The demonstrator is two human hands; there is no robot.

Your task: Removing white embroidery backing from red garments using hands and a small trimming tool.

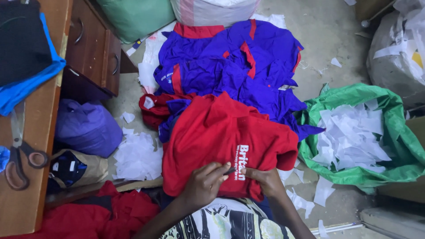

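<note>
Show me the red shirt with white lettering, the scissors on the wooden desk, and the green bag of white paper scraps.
red shirt (221, 132), head view, upper back panel
scissors (20, 161), head view, handle loops
green bag (398, 141), head view, right rim

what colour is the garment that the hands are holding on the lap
Red, with white printed lettering near the hands; the garment shows best in the head view.

Red garment with white printed lettering, crumpled and draped over the lap at lower centre of the frame, lower edge pinched by both hands, small dark slender tool lying against the lettering, held at the fingertips
</note>
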